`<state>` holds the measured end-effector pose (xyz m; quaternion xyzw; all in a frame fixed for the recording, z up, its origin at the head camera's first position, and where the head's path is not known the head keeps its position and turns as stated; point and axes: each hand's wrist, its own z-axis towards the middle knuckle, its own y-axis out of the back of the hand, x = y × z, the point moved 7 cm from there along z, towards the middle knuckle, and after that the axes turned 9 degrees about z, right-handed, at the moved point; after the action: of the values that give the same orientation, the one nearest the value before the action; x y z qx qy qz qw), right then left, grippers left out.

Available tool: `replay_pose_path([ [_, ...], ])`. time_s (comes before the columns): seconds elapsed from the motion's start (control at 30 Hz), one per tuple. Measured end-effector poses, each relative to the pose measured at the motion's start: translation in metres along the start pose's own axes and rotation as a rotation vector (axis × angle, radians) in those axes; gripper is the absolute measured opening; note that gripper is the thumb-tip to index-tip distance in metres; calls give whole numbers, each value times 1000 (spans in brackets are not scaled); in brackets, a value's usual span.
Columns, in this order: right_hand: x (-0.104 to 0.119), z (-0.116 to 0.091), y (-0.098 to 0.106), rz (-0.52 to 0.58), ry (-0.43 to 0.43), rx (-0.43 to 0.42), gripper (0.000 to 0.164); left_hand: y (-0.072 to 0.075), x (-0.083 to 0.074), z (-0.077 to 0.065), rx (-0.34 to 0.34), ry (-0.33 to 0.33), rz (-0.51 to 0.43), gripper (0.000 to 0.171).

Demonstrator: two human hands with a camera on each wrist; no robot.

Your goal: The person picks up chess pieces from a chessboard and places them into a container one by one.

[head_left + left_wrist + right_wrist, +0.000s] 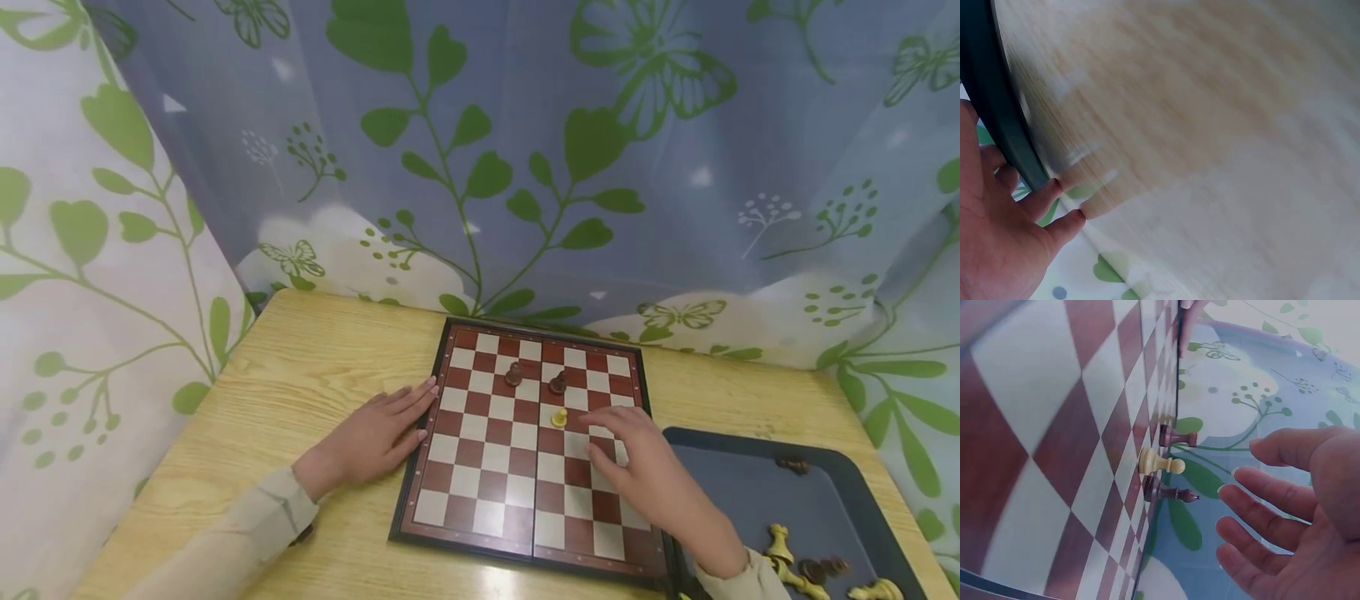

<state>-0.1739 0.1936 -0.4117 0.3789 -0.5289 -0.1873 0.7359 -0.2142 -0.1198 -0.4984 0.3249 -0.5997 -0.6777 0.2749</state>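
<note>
A checkered chessboard (pixel 492 457) in red-brown and white lies on the wooden table. Three pieces stand on it: a yellow pawn (pixel 559 417), a dark brown rook (pixel 513 373) and a dark brown bishop (pixel 558 382). Just right of the pawn is my right hand (pixel 645 462), fingers spread loosely over the board and holding nothing. The right wrist view shows a gap between those fingers and the pawn (pixel 1160 464). My left hand (pixel 378 437) lies with extended fingers at the board's left edge; its fingertips reach the black frame (pixel 1004 106).
To the right of the board sits a dark tray (pixel 738 467). Several yellow and brown pieces lie in it, including a yellow one (pixel 780 542) near my right sleeve. A leaf-patterned curtain (pixel 480 167) hangs along the table's back edge.
</note>
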Motion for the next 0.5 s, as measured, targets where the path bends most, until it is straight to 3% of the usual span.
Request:
replay_pose_path([
  [0.13,-11,15,-7,3,-27,58,32,1,0,-2,0,0,0,62],
  [0.5,-37,46,-32,154,-22,121,23,0,2,-1,1,5,-2,61],
])
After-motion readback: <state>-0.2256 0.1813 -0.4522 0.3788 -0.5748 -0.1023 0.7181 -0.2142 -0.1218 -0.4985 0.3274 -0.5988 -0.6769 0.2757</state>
